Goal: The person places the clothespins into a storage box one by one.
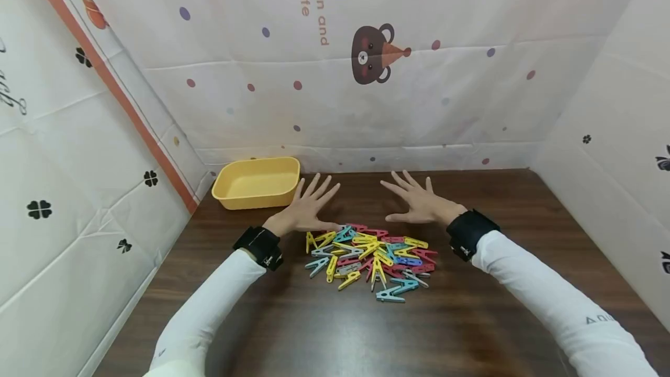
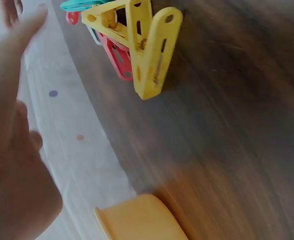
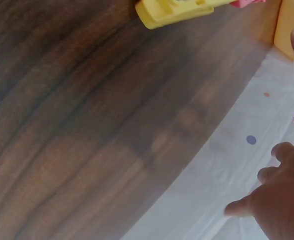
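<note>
White sleeves [image 1: 225,295] are nearest the person, running up to black wrist straps [image 1: 259,243], and between them there's a jumble of clothespins [image 1: 378,270] on the dark wooden table [image 1: 335,330], a couple of blue ones [image 1: 391,295] at its near edge. Honestly I'd start with those, one at a time, by the handle ends, since the ones in the middle overlap and would probably drag neighbours along. At the pile's far side, the left hand [image 1: 306,208] has its thumb right by the clips (can't tell if touching); the right hand [image 1: 419,202] is off the back right. Fingers spread wide on both, nothing held, so I'd narrow to a pinch. Yellow tray [image 1: 256,201] back left, close to that left hand, so don't bump it; printed cloth [image 1: 324,103] behind everything.
</note>
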Demonstrator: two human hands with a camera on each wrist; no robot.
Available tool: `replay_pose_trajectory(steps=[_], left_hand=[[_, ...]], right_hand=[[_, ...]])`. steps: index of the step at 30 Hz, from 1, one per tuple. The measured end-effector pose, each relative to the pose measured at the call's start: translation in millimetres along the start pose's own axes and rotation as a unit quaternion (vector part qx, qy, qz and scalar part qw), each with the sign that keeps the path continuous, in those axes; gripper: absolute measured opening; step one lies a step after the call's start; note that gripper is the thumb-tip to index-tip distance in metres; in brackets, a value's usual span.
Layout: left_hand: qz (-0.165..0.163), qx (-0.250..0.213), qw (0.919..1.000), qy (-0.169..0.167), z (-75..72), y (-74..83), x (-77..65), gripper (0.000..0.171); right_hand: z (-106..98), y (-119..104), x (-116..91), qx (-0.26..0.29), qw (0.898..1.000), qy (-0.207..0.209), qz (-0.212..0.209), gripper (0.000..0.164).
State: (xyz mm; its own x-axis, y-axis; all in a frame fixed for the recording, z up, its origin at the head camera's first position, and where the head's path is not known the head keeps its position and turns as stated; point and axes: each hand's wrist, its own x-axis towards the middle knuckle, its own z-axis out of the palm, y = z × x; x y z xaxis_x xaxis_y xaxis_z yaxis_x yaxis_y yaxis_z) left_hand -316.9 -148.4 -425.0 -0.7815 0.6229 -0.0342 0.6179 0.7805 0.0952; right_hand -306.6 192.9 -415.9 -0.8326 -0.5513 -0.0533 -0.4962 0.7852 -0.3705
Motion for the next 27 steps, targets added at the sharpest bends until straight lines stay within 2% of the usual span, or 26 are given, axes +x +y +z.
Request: replay_pose_trajectory(steps=[3, 6, 8, 9, 10, 11, 12, 13, 14, 15, 16, 18, 19, 20, 21, 22, 23, 24, 27], left_hand=[[-0.005, -0.004, 0.9981, 0.062, 1.8, -11.5, -7.5, 0.096], [-0.037, -0.020, 0.9880, 0.149, 2.9, -28.0, -16.0, 0.086], [-0.081, -0.044, 0.9730, 0.212, 4.7, -38.7, -20.8, 0.083], [-0.110, -0.060, 0.9617, 0.244, 5.4, -43.3, -23.0, 0.083], [-0.145, -0.080, 0.9471, 0.275, 6.6, -47.7, -24.8, 0.084], [-0.184, -0.108, 0.9278, 0.306, 7.8, -51.2, -26.4, 0.085], [-0.226, -0.142, 0.9050, 0.331, 8.8, -54.0, -27.2, 0.088], [-0.268, -0.185, 0.8762, 0.355, 9.5, -56.2, -27.3, 0.092], [-0.308, -0.238, 0.8413, 0.375, 10.0, -57.6, -27.1, 0.095], [-0.345, -0.301, 0.7997, 0.389, 10.3, -58.2, -26.6, 0.098], [-0.378, -0.367, 0.7539, 0.393, 10.7, -57.9, -25.6, 0.102], [-0.431, -0.479, 0.6598, 0.387, 10.7, -55.1, -22.9, 0.110], [-0.450, -0.521, 0.6177, 0.379, 10.8, -53.0, -21.1, 0.112], [-0.465, -0.554, 0.5831, 0.370, 11.1, -50.4, -19.3, 0.115], [-0.476, -0.578, 0.5583, 0.358, 11.3, -47.5, -17.9, 0.117], [-0.483, -0.590, 0.5443, 0.350, 11.6, -44.4, -16.4, 0.118], [-0.487, -0.597, 0.5353, 0.347, 12.0, -41.5, -15.3, 0.118], [-0.487, -0.602, 0.5300, 0.346, 12.2, -38.9, -14.5, 0.118], [-0.480, -0.609, 0.5268, 0.347, 13.0, -34.5, -14.6, 0.114]], right_hand=[[1.8, 0.9, -6.8, 0.016, 1.000, 0.002, 0.002, 0.089], [2.6, 3.2, -13.0, 0.031, 0.999, 0.003, 0.007, 0.085], [3.0, 4.7, -16.4, 0.029, 1.000, 0.008, 0.010, 0.082], [3.2, 5.1, -17.8, 0.022, 1.000, 0.012, 0.009, 0.081], [3.4, 5.5, -19.1, 0.017, 1.000, 0.015, 0.008, 0.080], [3.7, 5.5, -20.0, 0.012, 1.000, 0.020, 0.006, 0.080], [3.9, 5.3, -21.0, 0.006, 1.000, 0.027, 0.002, 0.079], [4.3, 5.3, -21.8, 0.001, 0.999, 0.033, -0.001, 0.078], [4.7, 4.8, -22.3, -0.002, 0.999, 0.036, -0.004, 0.078], [5.2, 4.1, -23.0, -0.004, 0.999, 0.038, -0.008, 0.077], [5.9, 3.2, -23.6, -0.006, 0.999, 0.036, -0.010, 0.076], [7.5, 0.4, -25.2, -0.005, 1.000, 0.023, -0.012, 0.073], [8.5, -1.4, -26.1, -0.002, 1.000, 0.012, -0.010, 0.072], [9.4, -3.9, -27.2, -0.001, 1.000, -0.001, -0.007, 0.070], [10.3, -6.8, -28.6, 0.000, 1.000, -0.012, -0.004, 0.068], [11.2, -9.5, -30.0, -0.002, 1.000, -0.022, -0.001, 0.067], [12.1, -12.1, -31.7, -0.002, 1.000, -0.030, 0.001, 0.065], [13.0, -14.5, -33.5, -0.005, 0.999, -0.036, 0.000, 0.063], [15.1, -19.4, -38.9, -0.018, 0.999, -0.043, -0.005, 0.058]])
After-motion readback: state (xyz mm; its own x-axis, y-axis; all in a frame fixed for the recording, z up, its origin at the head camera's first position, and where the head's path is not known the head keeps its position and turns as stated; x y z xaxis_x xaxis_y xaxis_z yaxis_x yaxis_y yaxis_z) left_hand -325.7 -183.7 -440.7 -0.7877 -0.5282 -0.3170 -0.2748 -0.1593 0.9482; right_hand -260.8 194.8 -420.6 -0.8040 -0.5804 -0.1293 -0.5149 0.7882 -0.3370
